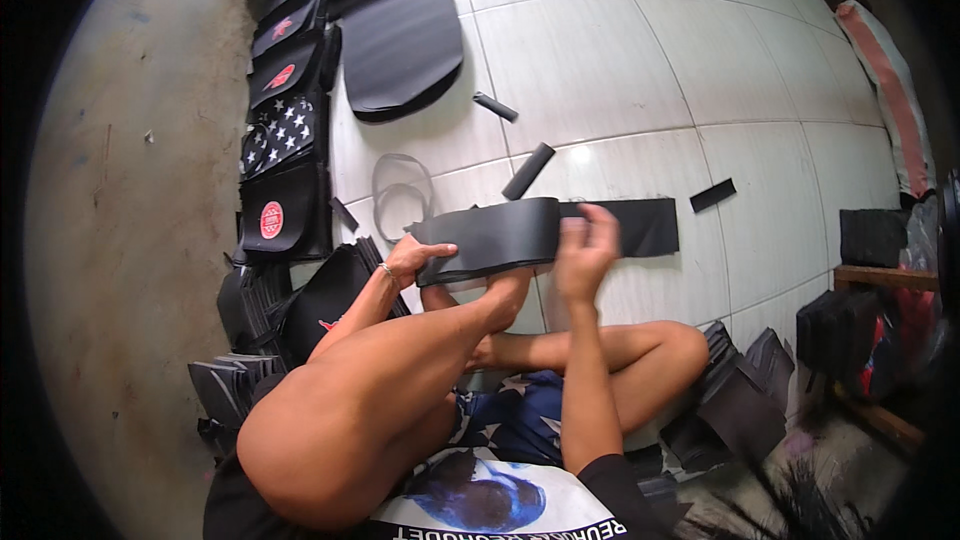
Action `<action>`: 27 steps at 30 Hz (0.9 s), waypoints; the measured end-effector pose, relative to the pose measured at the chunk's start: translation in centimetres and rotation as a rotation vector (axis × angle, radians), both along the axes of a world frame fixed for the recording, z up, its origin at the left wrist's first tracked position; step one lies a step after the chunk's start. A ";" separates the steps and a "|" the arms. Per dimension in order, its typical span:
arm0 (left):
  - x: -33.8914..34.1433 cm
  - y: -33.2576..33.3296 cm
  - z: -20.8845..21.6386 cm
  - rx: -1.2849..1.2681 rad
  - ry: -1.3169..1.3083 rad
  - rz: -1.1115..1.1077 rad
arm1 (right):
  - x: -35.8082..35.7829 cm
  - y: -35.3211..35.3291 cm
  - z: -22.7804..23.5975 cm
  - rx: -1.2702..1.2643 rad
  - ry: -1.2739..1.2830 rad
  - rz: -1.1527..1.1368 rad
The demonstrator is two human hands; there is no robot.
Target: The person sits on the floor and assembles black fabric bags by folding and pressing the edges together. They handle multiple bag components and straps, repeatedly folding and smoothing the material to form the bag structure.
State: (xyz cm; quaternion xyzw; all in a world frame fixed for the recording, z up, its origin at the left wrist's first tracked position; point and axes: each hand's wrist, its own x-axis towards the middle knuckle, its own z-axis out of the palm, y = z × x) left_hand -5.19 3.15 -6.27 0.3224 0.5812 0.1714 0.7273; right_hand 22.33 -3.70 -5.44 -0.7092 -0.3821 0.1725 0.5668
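Here my left hand (408, 258) pinches the black strip (495, 232) by its left end — its length runs rightward to my half-curled right hand (585, 252). Whether that grips, I can't tell.

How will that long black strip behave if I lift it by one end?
The black strip is probably floppy lengthwise, since it curves over near the right hand. Its smooth sheen suggests it may be slippery. Looking thin, it is likely light.

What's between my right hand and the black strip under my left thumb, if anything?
Nothing visible: your right hand is at the right end of the black strip, though blur obscures any contact. Your left hand holds the left end.
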 end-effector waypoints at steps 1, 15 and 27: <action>1.5 0.0 -1.6 -0.014 -0.042 -0.016 | -1.2 0.1 0.0 -0.154 -0.134 0.280; 0.3 0.4 -2.4 0.099 -0.014 0.030 | 3.1 -1.9 -5.3 0.070 0.617 0.296; 2.3 0.1 -0.5 0.036 -0.018 0.007 | -5.3 0.5 -0.6 -0.295 -0.466 0.506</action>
